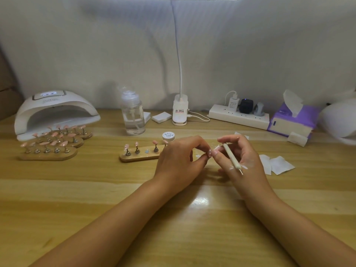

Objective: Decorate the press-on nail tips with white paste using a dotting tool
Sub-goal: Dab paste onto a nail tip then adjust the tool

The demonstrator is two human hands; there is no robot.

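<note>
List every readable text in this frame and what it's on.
"Painted": script on the small round white-lidded jar; finer print beneath unreadable.
White dome-shaped nail curing lamp: grey front lettering, blurred.
White clip base of the desk lamp: red-and-black label, too small.
White plug-in charger on the white power strip: print too small.
Clear plastic pump bottle: label edge-on, unreadable.

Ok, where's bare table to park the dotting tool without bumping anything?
Widest bare table: near side, in front of the nail stands and left of the left hand. Also nearer than the wipes, right of the right hand. Crowded: back edge, and around the paste jar.
</note>
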